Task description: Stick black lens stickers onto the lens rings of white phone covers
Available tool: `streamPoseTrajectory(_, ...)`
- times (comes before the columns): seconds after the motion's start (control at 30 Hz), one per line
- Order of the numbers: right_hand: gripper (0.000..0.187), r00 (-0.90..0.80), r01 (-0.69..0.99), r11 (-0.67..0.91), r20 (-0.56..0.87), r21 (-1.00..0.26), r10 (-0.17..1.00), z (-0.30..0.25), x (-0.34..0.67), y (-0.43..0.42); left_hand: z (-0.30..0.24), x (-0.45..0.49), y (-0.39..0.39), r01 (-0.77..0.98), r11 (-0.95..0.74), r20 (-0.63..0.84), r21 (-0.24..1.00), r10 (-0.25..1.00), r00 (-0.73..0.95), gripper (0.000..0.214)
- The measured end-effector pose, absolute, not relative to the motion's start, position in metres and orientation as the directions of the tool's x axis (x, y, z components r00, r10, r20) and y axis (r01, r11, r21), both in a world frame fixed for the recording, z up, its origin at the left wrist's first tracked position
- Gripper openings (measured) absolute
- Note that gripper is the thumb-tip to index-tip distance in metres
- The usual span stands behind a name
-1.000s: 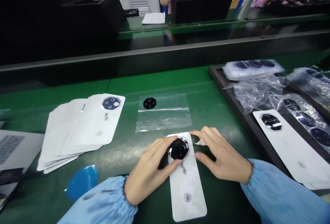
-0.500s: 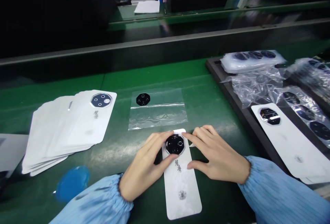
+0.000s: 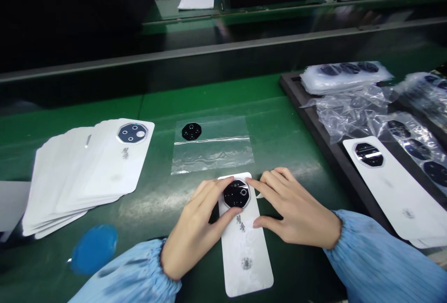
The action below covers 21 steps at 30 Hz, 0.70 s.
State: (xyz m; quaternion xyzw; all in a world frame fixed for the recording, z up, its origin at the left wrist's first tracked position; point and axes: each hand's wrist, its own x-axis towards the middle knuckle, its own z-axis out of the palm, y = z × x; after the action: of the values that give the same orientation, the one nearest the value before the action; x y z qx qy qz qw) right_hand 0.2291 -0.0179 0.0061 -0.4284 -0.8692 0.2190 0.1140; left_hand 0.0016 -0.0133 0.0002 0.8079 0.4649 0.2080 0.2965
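A white phone back panel [image 3: 247, 252] with dark lettering and a round mark lies flat on the green surface before me. Near its top sits a glossy black octagonal camera lens cover [image 3: 236, 194]. My left hand [image 3: 200, 224] spans this cover, index finger at its upper edge and thumb at its lower edge, closed around it. On the other side, my right hand [image 3: 291, 210] is open, its index fingertip touching the panel near the top right corner and its thumb at the right edge. A small whitish tab [image 3: 259, 196] shows beside the panel under the right hand.
Stacked white panels [image 3: 87, 168] fan out at left, above a blue disc [image 3: 94, 249]. A clear bag [image 3: 213, 156] with a black lens cover [image 3: 191, 131] lies ahead. At right, a dark tray [image 3: 314, 128] carries bagged lens covers [image 3: 345, 77] and another white panel [image 3: 391, 186].
The view has tilted and shifted slightly, so the background sits higher in the picture. Both hands keep the same place on the panel and lens cover.
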Motion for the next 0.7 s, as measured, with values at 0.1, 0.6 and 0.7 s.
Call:
streamPoseTrajectory(0.1,0.065,-0.605,0.699,0.534,0.005,-0.475,0.796,0.0064,0.229,-0.0175,0.0004,0.003,-0.0136,0.63,-0.385,0.064,0.674,0.88,0.47,0.049)
streamPoseTrajectory(0.6,0.06,-0.629,0.682,0.55,-0.004,-0.482,0.777,0.0084,0.2286,-0.017,-0.0028,0.006,-0.0174,0.651,-0.325,0.057,0.686,0.916,0.397,0.069)
streamPoseTrajectory(0.7,0.056,-0.626,0.683,0.551,0.003,-0.48,0.779,0.0081,0.2289,-0.0174,-0.0019,0.0065,-0.018,0.639,-0.272,0.029,0.72,0.931,0.364,0.072)
